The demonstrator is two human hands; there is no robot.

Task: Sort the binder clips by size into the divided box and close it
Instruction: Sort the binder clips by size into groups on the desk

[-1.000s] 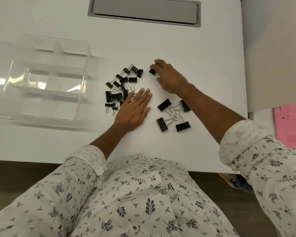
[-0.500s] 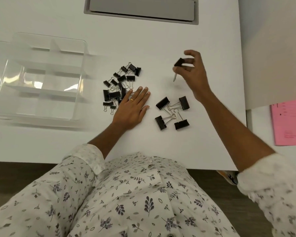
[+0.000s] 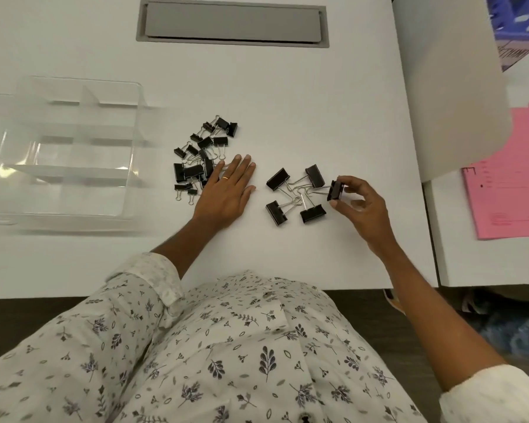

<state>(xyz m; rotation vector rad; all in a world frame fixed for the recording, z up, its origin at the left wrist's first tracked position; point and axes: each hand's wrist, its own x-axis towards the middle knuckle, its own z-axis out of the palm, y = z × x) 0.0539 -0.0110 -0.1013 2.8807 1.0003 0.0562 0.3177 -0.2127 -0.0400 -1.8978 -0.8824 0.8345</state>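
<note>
Binder clip (image 3: 335, 189), large, pinched by the right hand (image 3: 361, 209) at mid-right, should land beside the four large clips (image 3: 313, 213), clear of their handles; the left hand (image 3: 226, 193) lies flat by the small-clip pile (image 3: 193, 171).

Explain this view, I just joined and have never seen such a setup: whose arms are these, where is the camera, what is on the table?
No machine here: a person works with bare hands, and the single camera sits on their head looking down, so their patterned shirt fills the bottom. On the white table lie a pile of smaller black binder clips and, apart from it, four large clips. The left hand rests flat at the pile's edge. The right hand pinches a fifth large clip beside those four. The clear divided box stands open at the left, no clips visible in it.
</note>
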